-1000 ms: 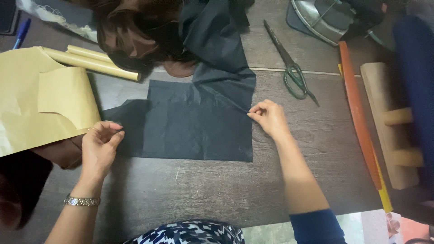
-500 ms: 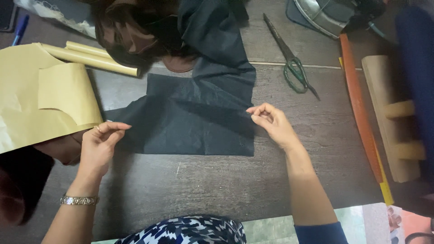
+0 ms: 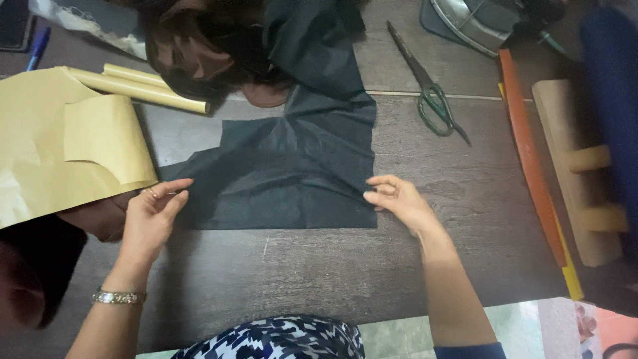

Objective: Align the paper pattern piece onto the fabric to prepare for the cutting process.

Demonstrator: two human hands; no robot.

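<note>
**Both hands at the edges of the dark fabric**

I see the left hand (image 3: pixel 151 214) with fingers extended, apparently pinching the left edge of the dark fabric (image 3: pixel 292 173). The right hand (image 3: pixel 397 199) pinches the right edge, fingers closed on it. The fabric lies flat between both hands on the dark table (image 3: pixel 299 272). Yellow paper (image 3: pixel 60 146) lies left; green-handled scissors (image 3: pixel 428 90) lie beyond the right hand.

The person's bare left hand (image 3: pixel 151 216) reaches up from the lower left, wrist straight and banded by a metal bracelet, fingers bunched with thumb and forefinger pinched together. The bare right hand (image 3: pixel 397 201) extends from a bare forearm with a blue sleeve at the elbow, palm down, fingers curled leftward and fingertips pressed close.
</note>
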